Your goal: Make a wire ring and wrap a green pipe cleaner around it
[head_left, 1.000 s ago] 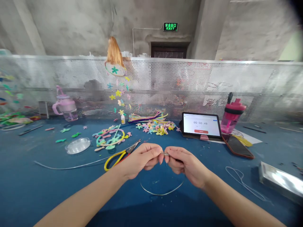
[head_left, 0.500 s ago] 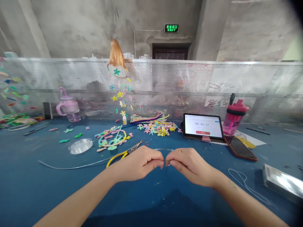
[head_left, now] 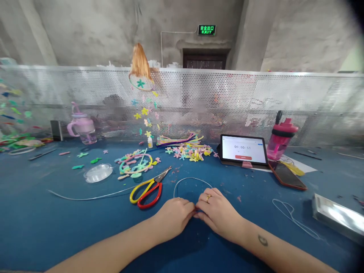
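A thin, pale wire (head_left: 191, 178) bends into a loop beyond my two hands, its ends running into my fingers. My left hand (head_left: 175, 216) is closed on it with the fingertips pinched together. My right hand (head_left: 216, 210), with a ring on one finger, is likewise closed on the wire. The fingertips of both hands meet at the near side of the loop, so the wire ends there are hidden. Left of my left hand lie scissors (head_left: 150, 189) with one yellow and one red handle. A longer straight wire (head_left: 93, 198) passes beside them.
At the back hangs a flower mobile (head_left: 142, 85). Pastel flower pieces (head_left: 190, 151) and a wrapped ring (head_left: 150, 163) lie behind the scissors, near a clear dish (head_left: 98, 173). On the right are a tablet (head_left: 243, 149), a phone (head_left: 287, 175), a pink bottle (head_left: 281, 140), white cord (head_left: 294, 218) and a metal box (head_left: 338, 216).
Both hands have come down nearer to me and their fingertips have closed together. More of the wire loop and the scissors' red handle now show.
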`<state>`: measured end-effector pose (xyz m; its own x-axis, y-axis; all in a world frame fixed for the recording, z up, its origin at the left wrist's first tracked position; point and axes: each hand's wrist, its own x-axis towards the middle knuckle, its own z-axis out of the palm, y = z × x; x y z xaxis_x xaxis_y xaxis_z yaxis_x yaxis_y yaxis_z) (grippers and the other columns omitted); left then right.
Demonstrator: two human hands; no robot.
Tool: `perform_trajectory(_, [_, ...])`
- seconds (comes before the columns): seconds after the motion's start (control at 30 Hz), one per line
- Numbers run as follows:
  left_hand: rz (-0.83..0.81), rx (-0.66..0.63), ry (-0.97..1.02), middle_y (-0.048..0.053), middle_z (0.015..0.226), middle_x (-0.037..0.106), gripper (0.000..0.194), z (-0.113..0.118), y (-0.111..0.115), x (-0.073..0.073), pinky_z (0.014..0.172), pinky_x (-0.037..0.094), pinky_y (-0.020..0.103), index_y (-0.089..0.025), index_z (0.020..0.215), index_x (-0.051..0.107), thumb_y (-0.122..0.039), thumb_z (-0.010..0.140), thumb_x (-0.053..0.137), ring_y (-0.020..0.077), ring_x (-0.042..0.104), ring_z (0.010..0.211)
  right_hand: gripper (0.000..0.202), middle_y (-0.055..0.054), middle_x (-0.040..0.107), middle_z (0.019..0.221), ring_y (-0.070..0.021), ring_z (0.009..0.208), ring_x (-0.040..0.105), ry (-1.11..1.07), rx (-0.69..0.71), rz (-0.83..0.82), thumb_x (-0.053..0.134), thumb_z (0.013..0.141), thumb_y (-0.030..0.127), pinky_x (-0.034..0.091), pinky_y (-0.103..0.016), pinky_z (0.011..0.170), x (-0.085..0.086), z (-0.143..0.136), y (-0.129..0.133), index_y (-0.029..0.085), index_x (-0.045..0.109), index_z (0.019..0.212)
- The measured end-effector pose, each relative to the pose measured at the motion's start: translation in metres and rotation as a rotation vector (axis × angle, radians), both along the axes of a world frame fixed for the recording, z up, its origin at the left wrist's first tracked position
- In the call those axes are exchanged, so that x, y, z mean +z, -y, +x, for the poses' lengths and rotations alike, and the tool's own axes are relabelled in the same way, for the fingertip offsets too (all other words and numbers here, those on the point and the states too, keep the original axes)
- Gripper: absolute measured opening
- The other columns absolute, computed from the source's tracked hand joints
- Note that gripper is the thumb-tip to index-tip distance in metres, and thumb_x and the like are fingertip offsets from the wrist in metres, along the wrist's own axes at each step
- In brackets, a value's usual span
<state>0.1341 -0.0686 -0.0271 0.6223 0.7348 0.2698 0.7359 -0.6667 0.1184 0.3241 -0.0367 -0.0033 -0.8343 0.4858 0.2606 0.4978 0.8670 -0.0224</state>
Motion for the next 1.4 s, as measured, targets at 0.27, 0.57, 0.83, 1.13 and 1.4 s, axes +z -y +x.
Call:
perform_trajectory(0.27, [-0.197, -0.068, 0.161, 0.003, 0.084, 0.059, 0.017, -0.009, 0.013, 0.011, 0.068, 0.043, 0.022, -0.017, 0.088, 0.053, -0.019, 0.092, 0.037, 0.0145, 0.056, 0.076, 0.02, -0.002, 0.06, 0.082, -0.0177, 0.082, 0.044, -0.012, -0.006, -0.01, 0.048, 0.091, 0.028, 0.029, -0.034, 0.075, 0.002, 0.001, 0.012, 0.018, 0.056, 0.076])
perform_trajectory(0.57, [-0.283, -0.171, 0.369, 0.002, 0.077, 0.06, 0.022, -0.012, 0.027, 0.04, 0.069, 0.04, 0.02, -0.016, 0.083, 0.057, -0.019, 0.093, 0.038, 0.0117, 0.054, 0.074, 0.025, 0.0, 0.06, 0.075, -0.0121, 0.075, 0.049, -0.261, 0.254, -0.38, 0.038, 0.094, 0.016, 0.038, -0.024, 0.076, 0.026, -0.001, 0.019, 0.017, 0.057, 0.077])
perform_trajectory(0.83, [-0.318, -0.154, 0.512, 0.001, 0.072, 0.056, 0.024, -0.012, 0.03, 0.048, 0.064, 0.038, 0.019, -0.014, 0.078, 0.057, -0.024, 0.092, 0.041, 0.0098, 0.051, 0.067, 0.025, 0.0, 0.061, 0.073, -0.0128, 0.075, 0.05, -0.318, 0.158, -0.336, 0.04, 0.093, 0.019, 0.038, -0.026, 0.077, 0.034, -0.003, 0.027, 0.018, 0.058, 0.076])
perform_trajectory(1.13, [-0.168, 0.033, 0.67, -0.002, 0.069, 0.052, 0.02, -0.017, 0.014, 0.07, 0.054, 0.033, 0.02, -0.017, 0.085, 0.057, -0.029, 0.091, 0.042, 0.0089, 0.042, 0.061, 0.017, -0.001, 0.062, 0.084, -0.0108, 0.072, 0.054, -0.434, 0.044, -0.07, 0.045, 0.093, 0.03, 0.04, -0.022, 0.067, 0.047, -0.001, 0.009, 0.019, 0.057, 0.097])
perform_trajectory(1.4, [0.116, 0.158, 0.505, 0.0, 0.069, 0.057, 0.024, -0.01, -0.014, 0.079, 0.061, 0.038, 0.022, -0.017, 0.089, 0.055, -0.028, 0.094, 0.034, 0.0107, 0.051, 0.062, 0.04, -0.005, 0.061, 0.074, -0.0151, 0.068, 0.057, -0.288, -0.199, 0.379, 0.03, 0.096, 0.04, 0.037, -0.024, 0.059, 0.061, -0.016, -0.025, 0.018, 0.062, 0.084])
